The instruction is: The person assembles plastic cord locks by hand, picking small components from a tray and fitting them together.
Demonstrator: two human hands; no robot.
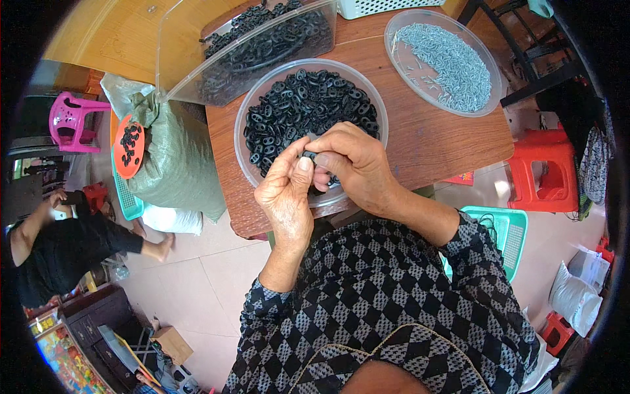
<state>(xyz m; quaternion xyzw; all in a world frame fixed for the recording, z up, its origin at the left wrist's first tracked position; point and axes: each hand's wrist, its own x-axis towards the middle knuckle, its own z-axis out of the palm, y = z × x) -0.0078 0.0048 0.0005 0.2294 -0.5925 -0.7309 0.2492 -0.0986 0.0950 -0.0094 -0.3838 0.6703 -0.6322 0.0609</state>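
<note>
Both my hands meet over the near part of a round clear tub [244,105] heaped with small black plastic pieces [308,98], many of them with two holes. Between the fingertips sits one small black plastic piece [310,155], mostly covered by the fingers. My left hand [289,177] pinches it with thumb and forefinger. From the other side, my right hand [354,161] closes on the same piece with thumb and curled fingers. Whether a second small part is in the right fingers is hidden.
A long clear bin [262,49] of black parts stands behind the tub. At the back right lies a round lid [397,62] with many small silvery pins [453,65]. A green sack [177,157] stands left of the wooden table [433,151]. Another person [72,243] sits far left.
</note>
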